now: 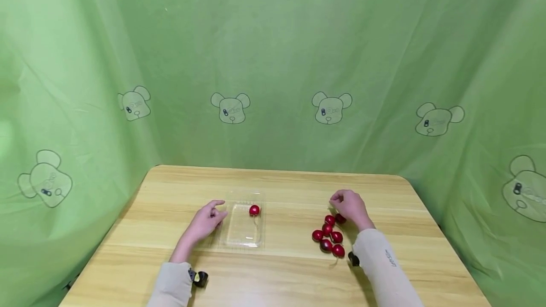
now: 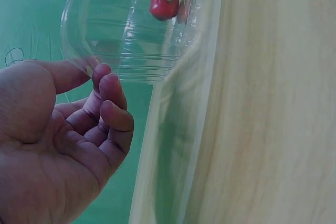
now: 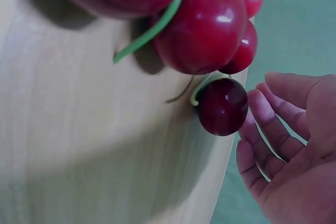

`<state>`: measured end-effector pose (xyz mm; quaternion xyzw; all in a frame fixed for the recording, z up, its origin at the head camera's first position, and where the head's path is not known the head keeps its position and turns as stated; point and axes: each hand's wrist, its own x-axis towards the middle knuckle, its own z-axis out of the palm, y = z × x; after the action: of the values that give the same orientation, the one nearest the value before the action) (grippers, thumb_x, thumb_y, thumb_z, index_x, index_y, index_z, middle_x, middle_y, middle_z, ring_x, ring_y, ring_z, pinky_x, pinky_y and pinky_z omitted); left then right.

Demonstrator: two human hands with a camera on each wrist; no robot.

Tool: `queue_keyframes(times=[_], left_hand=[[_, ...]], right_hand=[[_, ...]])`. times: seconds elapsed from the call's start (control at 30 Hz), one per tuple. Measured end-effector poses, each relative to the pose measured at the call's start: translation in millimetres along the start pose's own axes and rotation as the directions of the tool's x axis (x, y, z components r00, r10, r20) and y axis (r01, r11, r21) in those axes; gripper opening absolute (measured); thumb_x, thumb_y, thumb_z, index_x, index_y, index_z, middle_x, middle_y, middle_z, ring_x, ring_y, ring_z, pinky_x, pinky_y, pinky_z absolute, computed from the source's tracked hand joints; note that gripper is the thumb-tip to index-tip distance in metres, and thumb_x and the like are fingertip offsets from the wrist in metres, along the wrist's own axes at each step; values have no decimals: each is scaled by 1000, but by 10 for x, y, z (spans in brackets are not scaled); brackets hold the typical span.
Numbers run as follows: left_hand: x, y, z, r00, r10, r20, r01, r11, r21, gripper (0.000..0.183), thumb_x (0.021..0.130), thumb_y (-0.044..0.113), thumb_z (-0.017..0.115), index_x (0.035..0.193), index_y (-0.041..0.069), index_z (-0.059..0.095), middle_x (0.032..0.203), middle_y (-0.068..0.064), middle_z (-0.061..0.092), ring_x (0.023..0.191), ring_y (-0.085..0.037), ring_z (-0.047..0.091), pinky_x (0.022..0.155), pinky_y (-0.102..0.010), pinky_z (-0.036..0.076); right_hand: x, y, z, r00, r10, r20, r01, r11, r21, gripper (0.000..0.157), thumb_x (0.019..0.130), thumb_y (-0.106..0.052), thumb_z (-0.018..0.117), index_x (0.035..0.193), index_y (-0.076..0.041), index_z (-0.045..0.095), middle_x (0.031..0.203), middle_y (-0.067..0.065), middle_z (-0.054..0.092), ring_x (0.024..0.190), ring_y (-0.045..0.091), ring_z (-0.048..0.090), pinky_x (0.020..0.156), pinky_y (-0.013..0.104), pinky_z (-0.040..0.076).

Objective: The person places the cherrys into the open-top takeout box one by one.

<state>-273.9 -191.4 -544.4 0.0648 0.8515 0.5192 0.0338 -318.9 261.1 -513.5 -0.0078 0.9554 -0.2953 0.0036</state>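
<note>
A clear plastic box (image 1: 242, 244) stands on the table, left of centre, with one red cherry (image 1: 254, 210) inside. At its left edge my left hand (image 1: 204, 223) holds the rim lightly between thumb and fingertips, as the left wrist view shows. My right hand (image 1: 350, 207) is over the far end of a group of several red cherries (image 1: 337, 237). Seen from the right wrist, its fingers (image 3: 270, 129) are loosely bent beside a dark cherry (image 3: 223, 107) with a pale curved stem. No cherry shows in that hand.
The pale wooden table (image 1: 290, 278) carries the box on the left and the cherry group on the right. A green curtain (image 1: 277, 146) with bear prints hangs behind and along both sides of the table.
</note>
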Motion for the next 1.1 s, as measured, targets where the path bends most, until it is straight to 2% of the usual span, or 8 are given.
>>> queue_keyframes(times=[0.4,0.63,0.87,1.1], left_hand=[[-1,-12,13,1000,-6,4,6,1000,-4,50,103,16,64,147,-3,50,74,-7,65,65,-17,59,64,-26,47],[9,-8,6,1000,-3,4,4,1000,-3,51,103,17,64,148,-2,50,75,-9,65,66,-19,60,65,-27,47],[4,-15,10,1000,-4,8,4,1000,6,50,103,16,64,148,-2,50,76,-9,66,65,-17,59,65,-27,48],[4,-7,-1,1000,5,5,-5,1000,23,49,104,16,64,148,-2,50,75,-9,66,64,-16,59,67,-27,47]], right_hand=[[39,96,97,997,58,44,-58,998,-2,18,96,-17,71,105,-1,74,88,8,70,75,20,62,67,32,52],[68,114,136,995,78,62,-79,997,19,15,94,-13,71,102,-1,75,84,8,69,70,19,62,62,30,51],[75,128,150,996,70,53,-71,997,9,14,94,-11,72,102,-2,77,86,9,71,72,20,63,65,31,52],[70,124,122,998,45,36,-46,999,24,16,95,-10,71,106,0,76,90,11,72,78,22,64,75,40,56]])
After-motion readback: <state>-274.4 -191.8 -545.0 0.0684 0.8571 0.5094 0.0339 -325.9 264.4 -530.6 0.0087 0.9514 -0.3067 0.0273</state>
